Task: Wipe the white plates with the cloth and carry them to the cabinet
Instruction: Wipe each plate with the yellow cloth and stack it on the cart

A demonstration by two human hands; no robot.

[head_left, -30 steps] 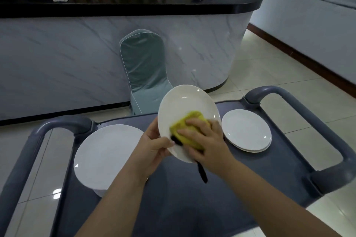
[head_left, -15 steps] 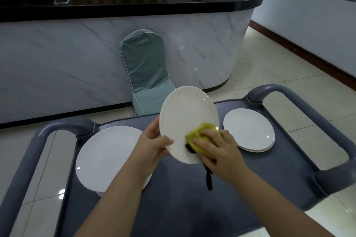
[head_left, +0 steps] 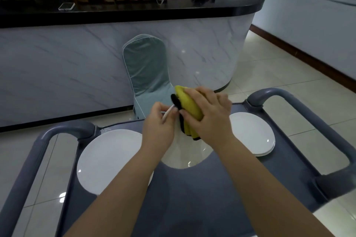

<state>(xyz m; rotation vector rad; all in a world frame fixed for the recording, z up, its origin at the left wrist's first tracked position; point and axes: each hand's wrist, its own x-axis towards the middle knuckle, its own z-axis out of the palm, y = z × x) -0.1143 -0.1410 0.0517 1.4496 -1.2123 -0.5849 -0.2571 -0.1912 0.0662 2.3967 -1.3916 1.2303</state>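
Left hand point(head_left: 158, 123): thumb and fingers point(head_left: 174, 111) pinched on the rim of the held plate point(head_left: 185, 157), upper-left edge. The plate is tilted up off the cart point(head_left: 192, 198); I only see its rim at the pinch and its lower part below my wrists. I can't tell if the lower edge touches the cart.

Right hand point(head_left: 209, 115): fingers curled over the yellow cloth point(head_left: 189, 107), thumb on its near side, holding it against the upper part of the held plate. The cloth is bunched, with black trim showing on its left edge and bottom.

The held plate sits mid-cart, between the other two lots:
- large plate point(head_left: 107, 159), flat on the cart's left side, partly under my left forearm
- plate stack point(head_left: 252, 134), flat on the right side, near the right handle point(head_left: 308, 111)

Background: a covered chair point(head_left: 148, 71) just beyond the cart, backed against the marble-front counter point(head_left: 77, 67). There's a phone point(head_left: 66, 6) on the counter's black top.
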